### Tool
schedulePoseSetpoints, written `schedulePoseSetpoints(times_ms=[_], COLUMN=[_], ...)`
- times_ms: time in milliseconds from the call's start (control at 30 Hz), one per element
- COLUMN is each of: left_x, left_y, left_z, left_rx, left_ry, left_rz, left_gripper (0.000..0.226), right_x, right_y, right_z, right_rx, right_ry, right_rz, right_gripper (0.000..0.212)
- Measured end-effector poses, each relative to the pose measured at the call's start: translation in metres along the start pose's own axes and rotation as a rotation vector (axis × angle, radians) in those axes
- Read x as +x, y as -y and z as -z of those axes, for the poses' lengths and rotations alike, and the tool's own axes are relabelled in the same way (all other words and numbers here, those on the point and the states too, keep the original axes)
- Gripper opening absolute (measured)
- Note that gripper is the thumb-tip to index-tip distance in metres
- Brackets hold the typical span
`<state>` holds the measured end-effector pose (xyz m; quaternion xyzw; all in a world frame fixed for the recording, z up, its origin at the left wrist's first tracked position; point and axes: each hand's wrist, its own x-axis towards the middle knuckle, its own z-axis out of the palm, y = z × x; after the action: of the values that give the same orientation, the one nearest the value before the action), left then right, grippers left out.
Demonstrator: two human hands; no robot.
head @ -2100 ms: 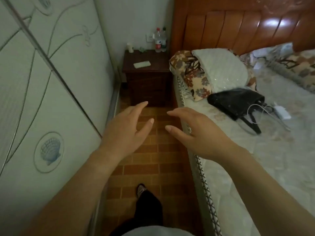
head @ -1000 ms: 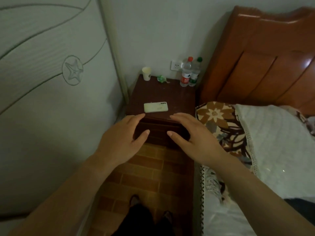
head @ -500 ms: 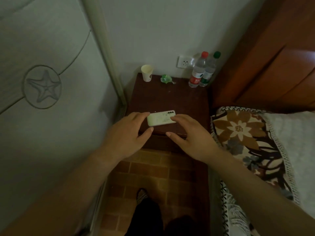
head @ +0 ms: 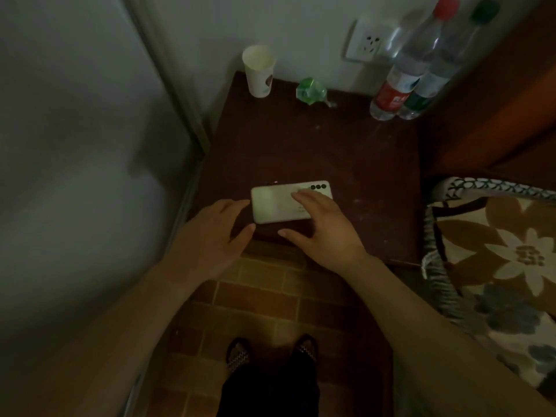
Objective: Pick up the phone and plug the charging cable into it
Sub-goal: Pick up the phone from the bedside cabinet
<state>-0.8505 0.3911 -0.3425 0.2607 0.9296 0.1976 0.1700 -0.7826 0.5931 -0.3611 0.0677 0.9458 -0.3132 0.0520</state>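
A pale green phone (head: 272,204) lies face down near the front edge of a dark wooden nightstand (head: 331,152), its camera end to the right. My right hand (head: 326,228) rests with its fingers spread on the phone's right half, thumb below the near edge. My left hand (head: 210,239) hovers open just left of the phone, fingertips close to its left end. No charging cable is in view.
At the back of the nightstand stand a paper cup (head: 259,70), a green wrapper (head: 310,90) and two water bottles (head: 412,64). A wall socket (head: 365,40) sits behind them. A wardrobe door (head: 75,145) is at left, a floral pillow (head: 505,260) at right.
I have walked from the bedside up to the nightstand. Both hands reached forward, and the right hand's fingers have come to lie on the phone.
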Motion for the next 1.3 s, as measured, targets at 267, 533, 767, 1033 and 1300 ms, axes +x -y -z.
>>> schedulePoseSetpoints(times_ms=[267, 533, 767, 1033, 1300], left_x=[0.031, 0.026, 0.019, 0.015, 0.004], left_y=[0.039, 0.051, 0.049, 0.048, 0.035], left_z=[-0.044, -0.055, -0.056, -0.06, -0.032], left_rx=[0.009, -0.06, -0.099, -0.121, -0.166], left_ry=[-0.074, -0.063, -0.051, -0.036, -0.074], left_rz=[0.042, 0.098, 0.109, 0.108, 0.088], left_gripper=[0.055, 0.059, 0.056, 0.06, 0.056], right_x=[0.068, 0.056, 0.04, 0.041, 0.015], right_y=[-0.046, -0.056, -0.06, -0.058, -0.029], right_z=[-0.047, -0.059, -0.056, -0.047, -0.03], right_rx=[-0.238, -0.262, -0.261, -0.2, -0.102], right_ry=[0.0, -0.062, -0.006, -0.028, -0.042], right_rz=[0.161, 0.151, 0.151, 0.121, 0.001], right_gripper=[0.089, 0.093, 0.1, 0.089, 0.087])
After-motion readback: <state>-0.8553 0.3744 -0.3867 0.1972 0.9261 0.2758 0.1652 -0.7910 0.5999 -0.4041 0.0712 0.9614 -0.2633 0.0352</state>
